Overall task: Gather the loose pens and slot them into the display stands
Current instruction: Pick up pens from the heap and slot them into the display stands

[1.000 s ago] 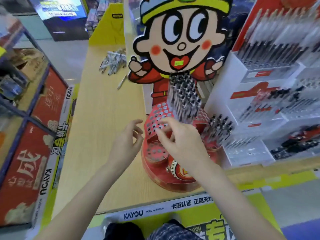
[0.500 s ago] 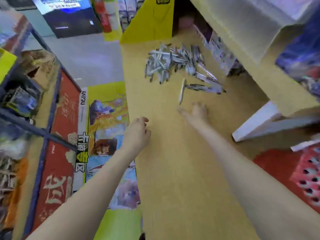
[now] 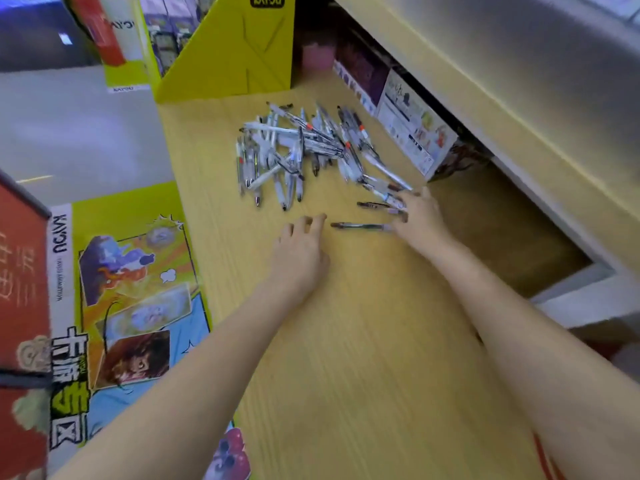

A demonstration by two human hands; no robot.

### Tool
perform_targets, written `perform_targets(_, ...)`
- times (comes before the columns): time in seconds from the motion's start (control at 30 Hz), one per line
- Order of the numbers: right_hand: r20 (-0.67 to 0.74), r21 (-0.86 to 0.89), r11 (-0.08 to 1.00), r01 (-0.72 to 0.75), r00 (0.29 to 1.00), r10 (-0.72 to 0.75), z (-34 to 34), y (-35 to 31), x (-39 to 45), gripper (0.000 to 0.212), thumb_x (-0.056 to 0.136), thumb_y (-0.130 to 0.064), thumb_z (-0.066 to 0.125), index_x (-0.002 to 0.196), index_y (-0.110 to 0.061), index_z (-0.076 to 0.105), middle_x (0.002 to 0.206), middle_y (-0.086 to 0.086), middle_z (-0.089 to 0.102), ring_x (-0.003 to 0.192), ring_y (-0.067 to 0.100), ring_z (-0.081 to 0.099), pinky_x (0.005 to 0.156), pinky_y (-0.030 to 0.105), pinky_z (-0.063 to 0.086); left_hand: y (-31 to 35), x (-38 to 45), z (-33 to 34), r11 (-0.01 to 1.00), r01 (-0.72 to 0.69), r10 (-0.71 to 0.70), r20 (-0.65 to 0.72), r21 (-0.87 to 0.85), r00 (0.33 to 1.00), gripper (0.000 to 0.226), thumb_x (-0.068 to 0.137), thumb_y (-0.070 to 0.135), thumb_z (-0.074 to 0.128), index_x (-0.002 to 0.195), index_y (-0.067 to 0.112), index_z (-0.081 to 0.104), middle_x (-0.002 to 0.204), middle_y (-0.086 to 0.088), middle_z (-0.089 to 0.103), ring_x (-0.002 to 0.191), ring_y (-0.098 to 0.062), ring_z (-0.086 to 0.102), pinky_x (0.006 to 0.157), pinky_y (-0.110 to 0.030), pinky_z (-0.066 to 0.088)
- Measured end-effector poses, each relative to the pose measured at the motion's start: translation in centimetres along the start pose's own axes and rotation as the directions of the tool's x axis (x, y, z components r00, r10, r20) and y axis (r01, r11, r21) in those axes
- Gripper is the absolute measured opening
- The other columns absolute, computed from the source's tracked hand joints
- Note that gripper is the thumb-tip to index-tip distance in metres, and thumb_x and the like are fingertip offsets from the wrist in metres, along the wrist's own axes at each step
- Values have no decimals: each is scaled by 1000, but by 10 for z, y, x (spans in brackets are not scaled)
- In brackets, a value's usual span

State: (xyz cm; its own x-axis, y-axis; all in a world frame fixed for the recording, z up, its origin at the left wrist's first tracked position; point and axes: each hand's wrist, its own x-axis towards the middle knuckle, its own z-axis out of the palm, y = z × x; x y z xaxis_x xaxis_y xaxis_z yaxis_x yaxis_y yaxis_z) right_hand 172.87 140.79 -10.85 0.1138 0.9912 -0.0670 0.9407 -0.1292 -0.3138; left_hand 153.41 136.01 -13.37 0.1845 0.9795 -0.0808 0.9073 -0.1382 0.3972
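**Reaching the loose pens**

Head view: the risk is rolling — a sweep by the right hand (image 3: 420, 216) could push the stray pen (image 3: 360, 226) off the wooden counter (image 3: 363, 341). Its fingers spread flat, touching 2 or 3 pens beside the pen pile (image 3: 304, 150). The left hand (image 3: 299, 251) hovers loosely curled, empty — display stands out of view.

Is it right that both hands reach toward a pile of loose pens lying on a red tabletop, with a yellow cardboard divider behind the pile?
Not quite: the head view shows the tabletop is light yellow wood, not red. The rest holds: the left hand and right hand reach toward the pile of loose pens, with the yellow cardboard divider behind it.
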Motion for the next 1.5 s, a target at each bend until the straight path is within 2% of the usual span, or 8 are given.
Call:
perform_targets(0.23,138,-94,994,47,990,-34,4,31,62,53,87,-17,59,136,-7,41,137,19,42,125,34,41,99,34,35,46,67,15,898,-324,293,143,299,945,77,95,22,44,149,17,-12,159,-1,-7,145,-25,-5,115,-43,9)
perform_targets(0.37,183,-160,984,77,982,-47,-1,26,56,26,79,-17,68,97,-7,52,92,12,60,81,28,56,54,30,38,59,79,24,854,-391,344,190,343,919,65,95,28,41,148,8,10,150,-12,22,137,-27,23,109,-40,21)
perform_targets(0.6,313,103,991,-91,948,55,-9,17,-29,29,81,-17,62,60,-17,42,57,-1,43,55,14,41,50,28,30,27,1,5,727,-536,458,278,429,844,30,102,15,22,128,8,32,130,-12,37,118,-29,40,89,-35,32)
perform_targets(0.73,352,472,838,-275,930,107,-16,4,-118,29,90,-11,56,63,-14,47,56,2,52,54,16,49,51,26,38,16,-64,-13,984,-120,146,203,-135,968,13,97,13,36,108,8,40,104,-13,51,93,-31,51,70,-32,31)
perform_targets(0.87,542,783,382,-491,840,-32,-44,-14,-202,12,95,-7,48,84,-5,51,65,9,58,53,18,57,51,26,49,47,-120,-33,371,396,-199,345,-840,917,12,95,12,44,88,17,51,71,3,49,59,-12,41,49,-21,30)
perform_targets(1.0,549,806,405,-432,801,-238,-77,-16,-255,10,94,-11,48,87,-6,51,70,12,62,52,20,55,52,26,47,85,-166,-50,-23,433,-20,433,-901,901,22,78,26,68,96,15,65,78,9,59,67,-8,45,61,-19,36)
perform_targets(1.23,530,815,452,-362,781,-330,-124,35,-315,20,99,-12,40,104,4,49,82,21,69,53,24,62,53,28,51,156,-228,-55,132,338,-55,334,-932,941,8,85,23,65,78,20,65,68,0,52,51,-9,35,52,-23,28)
perform_targets(1.5,453,862,430,-269,790,-413,-193,153,-416,22,100,-9,33,89,-2,50,60,14,62,37,18,53,40,20,43,309,-321,-28,37,233,43,234,-972,971,27,80,32,63,75,6,55,53,-2,50,42,-12,39,45,-19,29)
